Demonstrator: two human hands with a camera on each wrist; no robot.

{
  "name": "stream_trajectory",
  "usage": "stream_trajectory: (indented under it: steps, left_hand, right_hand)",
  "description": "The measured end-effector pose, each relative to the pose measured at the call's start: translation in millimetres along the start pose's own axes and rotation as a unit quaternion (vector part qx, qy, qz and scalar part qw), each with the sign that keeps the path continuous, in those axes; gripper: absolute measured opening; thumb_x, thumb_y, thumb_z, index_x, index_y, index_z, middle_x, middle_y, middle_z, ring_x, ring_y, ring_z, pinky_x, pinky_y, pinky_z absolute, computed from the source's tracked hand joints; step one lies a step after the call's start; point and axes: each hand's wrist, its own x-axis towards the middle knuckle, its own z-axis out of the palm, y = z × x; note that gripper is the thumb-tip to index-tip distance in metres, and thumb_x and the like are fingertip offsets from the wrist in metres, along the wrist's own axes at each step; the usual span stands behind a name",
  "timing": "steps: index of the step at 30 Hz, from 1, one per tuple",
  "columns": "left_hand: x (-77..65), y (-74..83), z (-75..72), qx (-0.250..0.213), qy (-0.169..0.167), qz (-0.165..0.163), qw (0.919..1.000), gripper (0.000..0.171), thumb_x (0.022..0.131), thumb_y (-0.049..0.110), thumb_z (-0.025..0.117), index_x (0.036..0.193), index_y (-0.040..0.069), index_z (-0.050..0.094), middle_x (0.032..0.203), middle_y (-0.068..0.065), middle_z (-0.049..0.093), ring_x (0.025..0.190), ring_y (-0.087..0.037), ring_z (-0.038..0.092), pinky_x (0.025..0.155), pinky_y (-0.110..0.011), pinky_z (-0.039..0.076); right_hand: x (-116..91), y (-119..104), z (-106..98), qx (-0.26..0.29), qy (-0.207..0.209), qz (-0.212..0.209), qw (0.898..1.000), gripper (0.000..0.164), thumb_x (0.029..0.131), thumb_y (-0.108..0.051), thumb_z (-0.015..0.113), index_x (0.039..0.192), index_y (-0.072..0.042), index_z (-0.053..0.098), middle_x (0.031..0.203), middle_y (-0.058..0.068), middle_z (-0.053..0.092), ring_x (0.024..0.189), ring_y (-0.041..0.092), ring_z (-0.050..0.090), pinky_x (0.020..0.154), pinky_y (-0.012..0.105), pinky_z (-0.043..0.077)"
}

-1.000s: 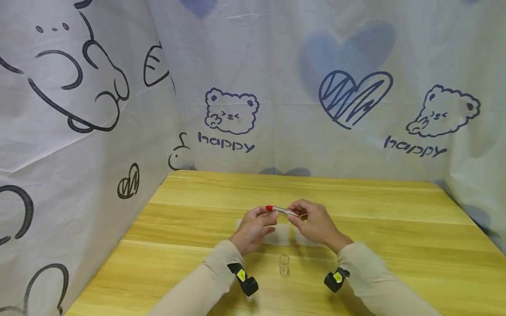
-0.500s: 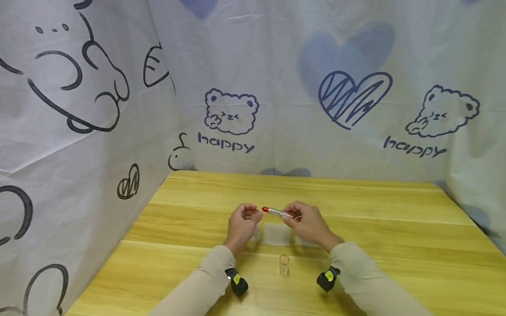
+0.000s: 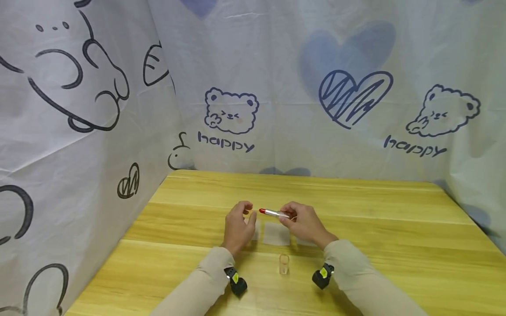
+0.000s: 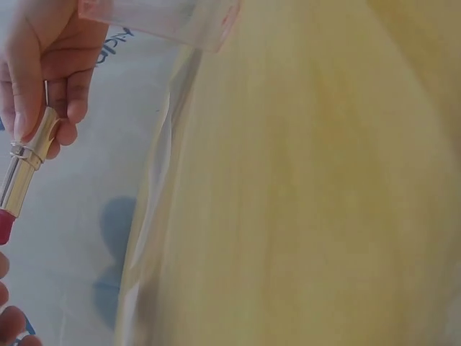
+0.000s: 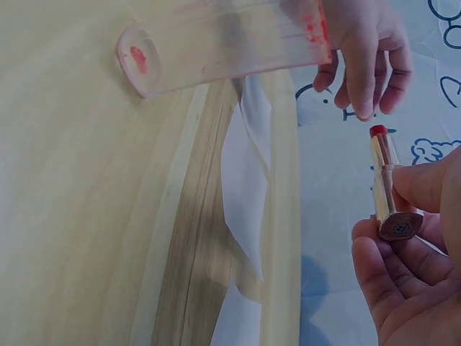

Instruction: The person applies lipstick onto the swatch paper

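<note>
The left hand (image 3: 238, 227) is now farther toward nine o'clock, away from the lipstick (image 3: 272, 213), its thumb and fingers wider apart. The right hand (image 3: 306, 223) and lipstick are a bit toward nine o'clock too.

Bear-printed pale cloth (image 3: 284, 66) behind a wooden table (image 3: 375, 206)

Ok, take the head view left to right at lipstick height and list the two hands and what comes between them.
Left hand, red lipstick tip, silvery lipstick tube, right hand.
</note>
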Motion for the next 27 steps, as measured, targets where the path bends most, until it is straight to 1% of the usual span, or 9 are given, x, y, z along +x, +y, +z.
stream_trajectory:
  steps: [3,6,8,10,12,14,18,22,27]
  left_hand:
    - [-0.5,-5.6,-1.5,0.063,0.003,0.061,0.9961,0.019,0.084,0.001,0.072,0.102,-0.001,0.064,0.096,-0.013,0.066,0.085,-0.027,0.063,0.074,-0.038,0.054]
    - [-0.3,-10.5,-3.2,0.116,0.003,0.109,0.9872,0.021,0.083,0.001,0.073,0.102,0.001,0.064,0.097,-0.012,0.066,0.086,-0.026,0.064,0.074,-0.037,0.054]
    - [0.3,-12.4,-4.9,0.141,-0.003,0.127,0.9819,0.021,0.083,0.002,0.074,0.101,0.002,0.064,0.097,-0.012,0.065,0.087,-0.026,0.064,0.075,-0.038,0.054]
    - [1.1,-13.6,-6.7,0.160,-0.015,0.129,0.9786,0.021,0.083,0.004,0.074,0.101,0.002,0.064,0.098,-0.012,0.065,0.088,-0.027,0.064,0.076,-0.038,0.054]
    - [2.1,-14.2,-8.7,0.172,-0.031,0.116,0.9778,0.021,0.084,0.006,0.074,0.101,0.002,0.064,0.098,-0.012,0.065,0.087,-0.027,0.063,0.076,-0.039,0.054]
    - [3.1,-13.1,-11.9,0.179,-0.051,0.090,0.9785,0.021,0.084,0.009,0.074,0.102,0.002,0.064,0.099,-0.013,0.065,0.088,-0.028,0.063,0.077,-0.039,0.054]
    - [4.6,-12.2,-20.9,0.170,-0.119,0.009,0.9781,0.024,0.087,0.013,0.072,0.107,0.002,0.064,0.106,-0.013,0.063,0.096,-0.030,0.061,0.082,-0.041,0.052]
    - [9.6,-14.8,-29.4,0.166,-0.210,-0.046,0.9625,0.029,0.090,0.016,0.069,0.114,0.001,0.063,0.111,-0.015,0.062,0.102,-0.032,0.059,0.087,-0.044,0.050]
    - [17.5,-20.0,-36.1,0.175,-0.299,-0.057,0.9365,0.031,0.090,0.017,0.069,0.116,0.000,0.063,0.114,-0.016,0.062,0.107,-0.034,0.058,0.091,-0.046,0.048]
  right_hand:
    - [2.2,0.1,1.9,-0.010,-0.004,0.008,1.000,0.010,0.088,-0.009,0.071,0.097,-0.005,0.068,0.083,-0.001,0.065,0.074,0.011,0.061,0.065,0.027,0.052]
    - [5.0,0.5,4.0,-0.019,-0.008,0.014,1.000,0.010,0.088,-0.010,0.072,0.096,-0.005,0.068,0.082,-0.002,0.065,0.073,0.011,0.060,0.064,0.027,0.051]
    - [7.0,-0.1,4.9,-0.024,-0.011,0.014,1.000,0.010,0.087,-0.010,0.072,0.096,-0.005,0.069,0.081,-0.002,0.065,0.073,0.011,0.059,0.063,0.027,0.051]
    - [8.9,-0.5,5.4,-0.029,-0.015,0.013,0.999,0.009,0.088,-0.010,0.072,0.095,-0.006,0.069,0.081,-0.002,0.065,0.073,0.011,0.059,0.064,0.027,0.051]
    - [10.6,-0.8,5.9,-0.034,-0.020,0.010,0.999,0.009,0.088,-0.009,0.072,0.095,-0.005,0.068,0.082,-0.002,0.065,0.073,0.011,0.059,0.064,0.028,0.051]
    - [11.9,-0.9,6.6,-0.038,-0.025,0.012,0.999,0.009,0.088,-0.009,0.072,0.095,-0.006,0.068,0.082,-0.002,0.064,0.074,0.011,0.059,0.065,0.028,0.051]
    - [12.7,-1.5,10.7,-0.044,-0.041,0.022,0.998,0.009,0.089,-0.010,0.071,0.097,-0.006,0.067,0.083,-0.003,0.063,0.075,0.010,0.058,0.066,0.028,0.051]
    - [13.9,-4.0,13.3,-0.049,-0.051,0.033,0.997,0.009,0.090,-0.011,0.070,0.097,-0.007,0.067,0.082,-0.003,0.062,0.074,0.011,0.056,0.065,0.029,0.050]
    - [18.4,-6.0,14.6,-0.056,-0.053,0.026,0.997,0.009,0.089,-0.010,0.070,0.097,-0.006,0.067,0.082,-0.002,0.062,0.073,0.011,0.055,0.065,0.028,0.049]
